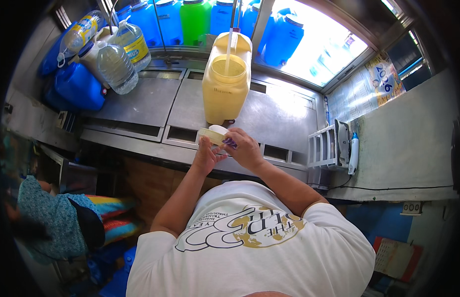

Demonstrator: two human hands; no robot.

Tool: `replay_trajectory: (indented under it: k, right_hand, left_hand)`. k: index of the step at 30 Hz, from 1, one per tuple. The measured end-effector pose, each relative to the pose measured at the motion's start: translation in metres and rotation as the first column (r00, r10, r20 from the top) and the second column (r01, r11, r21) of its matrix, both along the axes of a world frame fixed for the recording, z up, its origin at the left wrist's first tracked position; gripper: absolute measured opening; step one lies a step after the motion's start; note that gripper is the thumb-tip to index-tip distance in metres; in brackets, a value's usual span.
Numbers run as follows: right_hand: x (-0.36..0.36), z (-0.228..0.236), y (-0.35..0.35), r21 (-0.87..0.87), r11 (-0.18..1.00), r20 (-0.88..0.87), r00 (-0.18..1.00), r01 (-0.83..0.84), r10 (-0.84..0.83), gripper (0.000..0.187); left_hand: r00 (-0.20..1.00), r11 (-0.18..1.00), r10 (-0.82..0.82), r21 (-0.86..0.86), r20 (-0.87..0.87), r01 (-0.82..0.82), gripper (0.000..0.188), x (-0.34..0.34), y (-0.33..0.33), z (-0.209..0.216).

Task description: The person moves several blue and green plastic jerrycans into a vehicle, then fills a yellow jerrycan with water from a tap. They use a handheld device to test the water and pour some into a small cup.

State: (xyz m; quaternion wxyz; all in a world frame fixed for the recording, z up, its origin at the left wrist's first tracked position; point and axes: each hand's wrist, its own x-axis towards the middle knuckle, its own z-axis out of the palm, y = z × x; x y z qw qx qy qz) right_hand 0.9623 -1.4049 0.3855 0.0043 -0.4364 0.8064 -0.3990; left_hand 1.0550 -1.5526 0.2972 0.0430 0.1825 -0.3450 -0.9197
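Observation:
A round cream-coloured lid (206, 134) is in my left hand (205, 156), its fingers closed on the rim. My right hand (244, 149) is bent round the lid's right side, gripping a small purple-and-white thing (230, 143) whose kind I cannot make out. Something white and rounded (219, 129) shows at the top of the lid; whether it is a separate piece is unclear. Just beyond my hands stands a yellowish plastic jug (225, 99), upright, its wide mouth uncovered. A pale tube (230, 52) comes down from above into that mouth.
Beneath the jug is a stainless-steel counter (279, 116) with slots. Clear bottles (116, 67) and blue containers (79, 86) crowd its left end; more blue and green jugs (195, 22) line the window. A white rack (329, 146) is at right. Someone in patterned clothing (62, 218) is at lower left.

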Motion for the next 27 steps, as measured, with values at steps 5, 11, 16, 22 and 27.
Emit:
replay_trajectory:
  k: [5, 11, 16, 22, 27]
  right_hand:
    - [0.008, 0.024, -0.003, -0.014, 0.998, -0.123, 0.991, -0.056, 0.054, 0.042]
    - [-0.026, 0.04, 0.002, -0.224, 0.97, 0.101, 0.992, 0.096, -0.075, 0.03]
    - [-0.052, 0.041, 0.012, -0.13, 0.971, 0.529, 0.842, 0.202, -0.104, 0.018]
    - [-0.055, 0.027, 0.002, -0.144, 0.978, 0.773, 0.635, 0.152, 0.015, 0.015]
    - [-0.063, 0.014, -0.007, -0.122, 0.982, 0.824, 0.567, 0.144, 0.019, 0.015]
  left_hand:
    - [0.975, 0.999, 0.033, -0.013, -0.221, -0.036, 0.085, -0.015, -0.021, 0.025]
    - [0.905, 0.973, 0.096, 0.233, -0.415, 0.004, 0.1, -0.002, -0.044, 0.047]
    - [0.927, 0.931, 0.075, 0.358, -0.368, 0.067, 0.101, 0.003, -0.053, 0.048]
    - [0.917, 0.917, 0.013, 0.371, -0.398, 0.148, 0.077, -0.003, -0.038, 0.053]
    - [0.958, 0.946, -0.001, 0.31, -0.288, 0.094, 0.073, -0.008, -0.026, 0.054]
